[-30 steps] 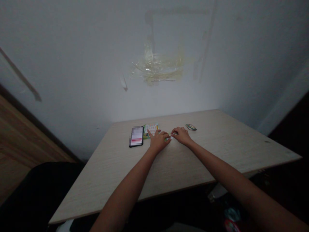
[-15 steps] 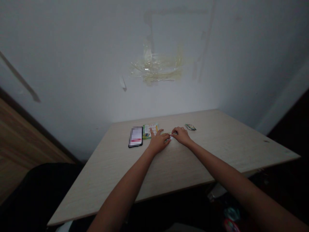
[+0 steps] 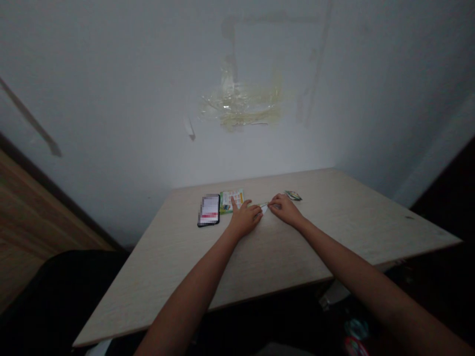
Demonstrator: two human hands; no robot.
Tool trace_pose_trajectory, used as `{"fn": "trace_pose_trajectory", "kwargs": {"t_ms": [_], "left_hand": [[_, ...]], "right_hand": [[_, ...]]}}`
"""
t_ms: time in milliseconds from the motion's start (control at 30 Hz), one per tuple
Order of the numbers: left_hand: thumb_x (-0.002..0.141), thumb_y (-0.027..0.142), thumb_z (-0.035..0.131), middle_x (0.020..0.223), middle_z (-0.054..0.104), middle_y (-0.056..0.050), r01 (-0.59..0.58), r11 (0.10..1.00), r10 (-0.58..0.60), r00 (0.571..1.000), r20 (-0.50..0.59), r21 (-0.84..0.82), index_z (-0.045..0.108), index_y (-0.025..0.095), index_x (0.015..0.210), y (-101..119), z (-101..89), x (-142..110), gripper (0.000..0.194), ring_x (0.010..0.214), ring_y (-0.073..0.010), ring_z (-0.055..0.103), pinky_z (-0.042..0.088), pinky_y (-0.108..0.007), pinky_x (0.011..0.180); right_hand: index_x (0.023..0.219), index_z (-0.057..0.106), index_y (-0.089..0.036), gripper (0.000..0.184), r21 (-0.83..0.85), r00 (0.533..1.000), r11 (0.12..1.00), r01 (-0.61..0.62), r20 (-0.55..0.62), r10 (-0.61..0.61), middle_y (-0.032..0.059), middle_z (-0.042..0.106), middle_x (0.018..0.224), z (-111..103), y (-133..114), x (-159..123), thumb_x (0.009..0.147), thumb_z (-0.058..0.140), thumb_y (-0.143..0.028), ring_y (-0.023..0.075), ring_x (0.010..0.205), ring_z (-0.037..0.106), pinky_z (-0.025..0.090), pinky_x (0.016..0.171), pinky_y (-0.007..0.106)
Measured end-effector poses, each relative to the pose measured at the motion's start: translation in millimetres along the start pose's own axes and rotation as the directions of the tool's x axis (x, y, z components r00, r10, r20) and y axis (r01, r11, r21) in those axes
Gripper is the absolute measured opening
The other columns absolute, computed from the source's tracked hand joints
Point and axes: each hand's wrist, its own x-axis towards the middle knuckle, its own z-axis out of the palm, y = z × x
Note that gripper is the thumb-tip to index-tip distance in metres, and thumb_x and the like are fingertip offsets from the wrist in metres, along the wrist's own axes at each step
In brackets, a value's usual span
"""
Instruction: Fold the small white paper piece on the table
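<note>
A small piece of paper (image 3: 264, 208), white with a green-yellow edge, lies between my hands on the table and is partly hidden by them. My left hand (image 3: 245, 218) rests on its left side with the fingers spread flat. The index finger and thumb of my right hand (image 3: 286, 209) are closed on the paper's right end. Beside my left fingertips is a colourful printed leaflet (image 3: 227, 197), with one finger reaching over its lower right part. Just beyond my right hand sits a small folded printed paper (image 3: 294, 196).
A phone (image 3: 210, 210) with a lit, blurred screen lies left of the leaflet on the pale wooden table (image 3: 267, 262). The table's far edge meets a white wall (image 3: 252, 153) with clear tape (image 3: 245, 106) stuck on it. Dark clutter (image 3: 356, 329) shows below the near edge.
My right hand has slid a little to the right, away from the left hand, and more of the white paper shows between them. The left hand has stayed nearly still.
</note>
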Motion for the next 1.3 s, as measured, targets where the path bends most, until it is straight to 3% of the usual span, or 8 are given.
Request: {"fn": "trace_pose_trajectory", "kwargs": {"t_ms": [300, 600, 733, 1000, 1133, 1300], "left_hand": [[0.098, 0.046, 0.047, 0.127, 0.07, 0.003, 0.02, 1.0, -0.019, 1.0, 0.007, -0.024, 0.067, 0.04, 0.119, 1, -0.7, -1, 0.03, 0.135, -0.0321, 0.042, -0.022, -0.078, 0.103], [0.097, 0.047, 0.048, 0.128, 0.069, 0.003, 0.02, 1.0, -0.02, 1.0, 0.001, -0.008, 0.068, 0.041, 0.119, 1, -1.0, 0, 0.031, 0.135, -0.0336, 0.043, -0.017, -0.081, 0.104], [0.097, 0.047, 0.048, 0.129, 0.069, 0.003, 0.026, 1.0, -0.026, 1.0, 0.001, -0.005, 0.068, 0.041, 0.118, 1, -0.3, 0, 0.03, 0.136, -0.0335, 0.042, -0.017, -0.081, 0.104], [0.097, 0.048, 0.049, 0.127, 0.07, 0.004, 0.028, 1.0, -0.028, 1.0, 0.009, -0.006, 0.069, 0.04, 0.117, 0, -1.5, 1, 0.03, 0.135, -0.0337, 0.042, -0.018, -0.082, 0.102], [0.097, 0.048, 0.048, 0.127, 0.07, 0.004, 0.036, 0.999, -0.036, 0.999, 0.011, -0.016, 0.069, 0.041, 0.117, 0, -1.3, 1, 0.029, 0.135, -0.0333, 0.042, -0.019, -0.08, 0.103], [0.096, 0.048, 0.049, 0.127, 0.07, 0.003, 0.038, 0.999, -0.038, 0.999, 0.011, -0.026, 0.069, 0.041, 0.116, 0, -1.8, 0, 0.029, 0.135, -0.0337, 0.042, -0.018, -0.08, 0.104]], "right_hand": [[0.089, 0.079, -0.02, 0.013, -0.042, 0.995, 0.996, 0.078, 0.064, -0.075, 0.0072, 0.07, 0.093, -4, -1, -3, 0.086, 0.066, -0.02, 0.0212, 0.091, 0.06, 0.047, 0.086, 0.035], [0.093, 0.079, -0.022, 0.018, -0.065, 0.979, 0.979, 0.193, 0.085, -0.187, 0.0057, 0.076, 0.091, -7, -15, -6, 0.084, 0.065, -0.018, 0.0214, 0.094, 0.065, 0.047, 0.092, 0.035], [0.094, 0.08, -0.024, 0.019, -0.148, 0.984, 0.976, 0.159, 0.105, -0.145, 0.006, 0.076, 0.095, -7, -14, -6, 0.082, 0.067, -0.021, 0.0227, 0.098, 0.066, 0.046, 0.094, 0.037], [0.098, 0.08, -0.03, 0.02, -0.256, 0.991, 0.966, -0.017, 0.122, 0.05, 0.0059, 0.075, 0.105, -13, -19, -5, 0.083, 0.067, -0.029, 0.0239, 0.114, 0.062, 0.042, 0.104, 0.04], [0.1, 0.08, -0.031, 0.021, -0.261, 0.989, 0.963, -0.074, 0.102, 0.104, 0.0068, 0.073, 0.113, -13, -21, -5, 0.083, 0.067, -0.031, 0.0234, 0.113, 0.063, 0.043, 0.102, 0.038], [0.098, 0.081, -0.031, 0.02, -0.277, 0.994, 0.957, -0.09, 0.041, 0.106, 0.0075, 0.073, 0.106, -8, -12, -6, 0.082, 0.07, -0.032, 0.0236, 0.102, 0.066, 0.048, 0.093, 0.036]]}}
